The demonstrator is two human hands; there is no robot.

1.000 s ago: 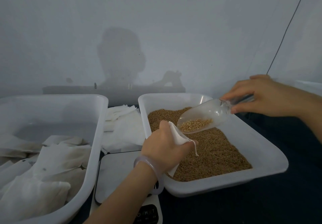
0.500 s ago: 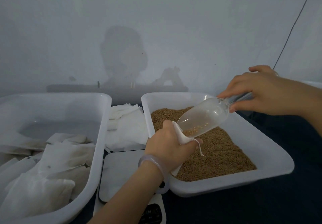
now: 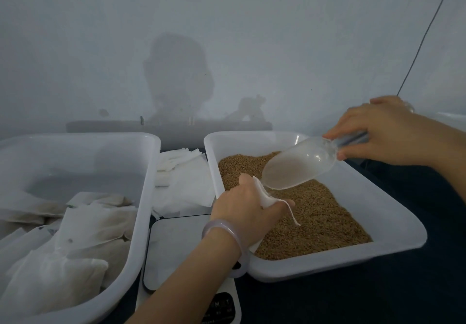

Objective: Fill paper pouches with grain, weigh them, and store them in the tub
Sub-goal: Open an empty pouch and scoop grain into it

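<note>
The clear rounded plastic scoop (image 3: 297, 167), which carried brown grain (image 3: 315, 218) a second ago, is now empty and tipped steeper. At left, the deep white plastic tub (image 3: 148, 172) holds plump filled paper pouches (image 3: 63, 260), and flat empty pouches (image 3: 181, 180) lie behind the smooth digital scale (image 3: 174, 243). Over the shallow white grain tray (image 3: 390, 212), the left hand (image 3: 247, 210) curls tight round a soft white paper pouch (image 3: 264, 196), the scoop's lip at its mouth, while the right hand (image 3: 385, 132) pinches the scoop's handle with bent fingers.
</note>
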